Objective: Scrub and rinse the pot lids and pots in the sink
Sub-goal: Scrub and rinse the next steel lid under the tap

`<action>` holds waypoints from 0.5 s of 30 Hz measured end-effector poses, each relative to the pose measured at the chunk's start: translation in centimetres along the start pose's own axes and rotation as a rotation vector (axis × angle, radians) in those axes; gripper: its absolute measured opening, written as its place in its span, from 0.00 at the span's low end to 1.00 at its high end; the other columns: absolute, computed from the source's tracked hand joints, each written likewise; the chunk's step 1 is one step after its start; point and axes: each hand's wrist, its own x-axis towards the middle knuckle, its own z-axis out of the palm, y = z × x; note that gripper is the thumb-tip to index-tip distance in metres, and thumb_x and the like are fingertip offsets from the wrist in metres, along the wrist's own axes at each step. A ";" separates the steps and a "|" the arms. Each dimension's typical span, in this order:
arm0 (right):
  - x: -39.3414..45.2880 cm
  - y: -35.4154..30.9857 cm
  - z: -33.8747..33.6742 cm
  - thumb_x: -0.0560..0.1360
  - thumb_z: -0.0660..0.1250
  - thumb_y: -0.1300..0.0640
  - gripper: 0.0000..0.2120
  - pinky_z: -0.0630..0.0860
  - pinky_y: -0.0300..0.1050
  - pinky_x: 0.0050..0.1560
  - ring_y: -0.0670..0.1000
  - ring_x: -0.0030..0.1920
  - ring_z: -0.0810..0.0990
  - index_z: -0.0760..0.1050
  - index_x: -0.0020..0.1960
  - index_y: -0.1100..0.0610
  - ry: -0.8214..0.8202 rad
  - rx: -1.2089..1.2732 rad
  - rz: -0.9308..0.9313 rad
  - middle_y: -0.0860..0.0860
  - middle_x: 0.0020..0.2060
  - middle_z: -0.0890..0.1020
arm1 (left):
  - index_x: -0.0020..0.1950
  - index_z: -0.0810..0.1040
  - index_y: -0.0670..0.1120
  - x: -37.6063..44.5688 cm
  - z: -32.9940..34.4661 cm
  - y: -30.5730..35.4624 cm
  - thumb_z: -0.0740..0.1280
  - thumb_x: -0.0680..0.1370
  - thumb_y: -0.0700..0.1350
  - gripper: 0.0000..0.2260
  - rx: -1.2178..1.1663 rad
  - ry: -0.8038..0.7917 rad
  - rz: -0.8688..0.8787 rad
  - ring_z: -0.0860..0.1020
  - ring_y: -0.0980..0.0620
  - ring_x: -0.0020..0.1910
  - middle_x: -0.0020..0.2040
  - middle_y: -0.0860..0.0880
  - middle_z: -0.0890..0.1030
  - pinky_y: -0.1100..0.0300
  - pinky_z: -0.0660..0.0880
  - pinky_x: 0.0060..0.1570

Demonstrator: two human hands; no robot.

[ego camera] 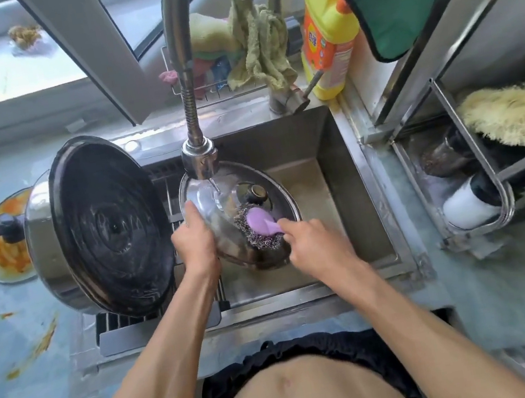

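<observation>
Water runs from the faucet head (200, 162) straight onto the glass lid (218, 192), which sits tilted inside the sink (349, 184), just below that faucet. The left hand (193, 241) has its grip closed on the lid's near-left rim, propping it at an angle. The right hand (313, 242) has its grip wrapped round the purple handle (263, 221) of a steel-wool scrubber (258, 234), whose wire pad presses on the lid just in front of the knob (255, 193).

To do this well, I'd say keep the lid tilted so the stream carries loosened grime off the low edge, work the pad in small circles round the knob's base and along the rim, and hold firm on the left since wet glass is likely slippery.

Left of the faucet, a big steel pot (100, 233) lies on its side over the drain rack, dark base showing. Beyond it, on the bench, a greasy orange-smeared lid (6, 241) waits its turn.
</observation>
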 end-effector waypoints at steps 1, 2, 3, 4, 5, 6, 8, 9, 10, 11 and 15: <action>0.2 -0.8 -0.4 0.78 0.60 0.59 0.12 0.68 0.48 0.39 0.64 0.50 0.80 0.72 0.60 0.50 0.017 -0.018 -0.029 0.59 0.49 0.81 | 0.34 0.74 0.44 -0.4 0.2 -0.1 0.63 0.83 0.58 0.23 0.032 -0.007 0.040 0.74 0.51 0.34 0.33 0.49 0.75 0.57 0.71 0.34; 0.6 -1.5 -0.9 0.77 0.60 0.59 0.13 0.69 0.49 0.40 0.64 0.49 0.80 0.72 0.61 0.49 0.038 -0.040 -0.051 0.59 0.49 0.82 | 0.33 0.74 0.43 -0.9 0.3 0.0 0.62 0.84 0.57 0.24 0.066 -0.025 0.089 0.73 0.52 0.33 0.33 0.49 0.75 0.60 0.70 0.31; 1.3 -2.2 -1.5 0.76 0.60 0.60 0.16 0.71 0.50 0.41 0.64 0.49 0.81 0.72 0.62 0.49 0.061 -0.071 -0.064 0.59 0.49 0.82 | 0.34 0.74 0.42 -1.2 0.3 -0.1 0.62 0.84 0.56 0.24 0.088 -0.049 0.129 0.73 0.52 0.33 0.32 0.49 0.75 0.63 0.69 0.28; 2.1 -2.7 -2.5 0.75 0.60 0.61 0.19 0.73 0.51 0.43 0.64 0.50 0.81 0.72 0.63 0.48 0.088 -0.102 -0.066 0.59 0.50 0.82 | 0.34 0.74 0.41 -1.5 0.3 -0.1 0.63 0.84 0.55 0.23 0.088 -0.081 0.148 0.73 0.53 0.32 0.32 0.48 0.76 0.65 0.68 0.26; 3.2 -3.1 -3.4 0.73 0.59 0.62 0.22 0.74 0.52 0.46 0.64 0.51 0.81 0.72 0.65 0.47 0.105 -0.127 -0.063 0.59 0.51 0.82 | 0.34 0.75 0.42 -1.6 0.2 -0.2 0.64 0.84 0.54 0.23 0.072 -0.109 0.142 0.73 0.54 0.31 0.32 0.49 0.76 0.65 0.69 0.26; 4.3 -3.2 -4.4 0.73 0.58 0.62 0.24 0.75 0.53 0.48 0.64 0.52 0.81 0.72 0.66 0.47 0.109 -0.129 -0.044 0.58 0.52 0.82 | 0.34 0.75 0.42 -1.6 0.1 -0.2 0.64 0.84 0.54 0.23 0.046 -0.129 0.114 0.73 0.54 0.31 0.32 0.49 0.76 0.65 0.70 0.27; 6.5 -3.0 -5.9 0.73 0.59 0.63 0.23 0.76 0.53 0.51 0.63 0.54 0.81 0.74 0.65 0.47 0.095 -0.096 0.005 0.58 0.53 0.82 | 0.35 0.76 0.43 -0.8 -0.5 -0.2 0.65 0.82 0.58 0.23 0.005 -0.128 0.066 0.75 0.51 0.34 0.34 0.48 0.77 0.60 0.72 0.34; 7.3 -2.4 -6.4 0.73 0.59 0.62 0.21 0.75 0.53 0.51 0.63 0.54 0.80 0.75 0.64 0.48 0.090 -0.084 0.034 0.58 0.54 0.81 | 0.35 0.77 0.43 -0.5 -0.7 -0.3 0.66 0.81 0.61 0.24 -0.010 -0.125 0.044 0.75 0.49 0.37 0.35 0.47 0.79 0.57 0.72 0.39; 7.9 -1.7 -6.4 0.74 0.59 0.62 0.20 0.75 0.52 0.51 0.63 0.54 0.80 0.76 0.62 0.49 0.078 -0.075 0.061 0.57 0.53 0.81 | 0.35 0.78 0.44 -0.3 -1.1 -0.4 0.66 0.80 0.62 0.24 -0.030 -0.113 0.020 0.76 0.48 0.38 0.36 0.46 0.79 0.55 0.72 0.40; 8.3 -1.2 -6.4 0.74 0.60 0.62 0.19 0.75 0.52 0.50 0.62 0.54 0.81 0.76 0.62 0.50 0.054 -0.071 0.080 0.57 0.52 0.81 | 0.35 0.78 0.44 0.0 -1.5 -0.4 0.66 0.80 0.62 0.24 -0.066 -0.092 -0.004 0.75 0.49 0.37 0.36 0.47 0.79 0.54 0.72 0.41; 8.4 0.8 -5.7 0.76 0.58 0.60 0.11 0.74 0.50 0.42 0.62 0.47 0.80 0.78 0.52 0.52 0.008 0.019 0.121 0.56 0.44 0.80 | 0.38 0.79 0.45 0.3 -2.5 -0.5 0.65 0.83 0.57 0.19 -0.140 -0.013 -0.117 0.78 0.48 0.41 0.39 0.48 0.80 0.52 0.78 0.47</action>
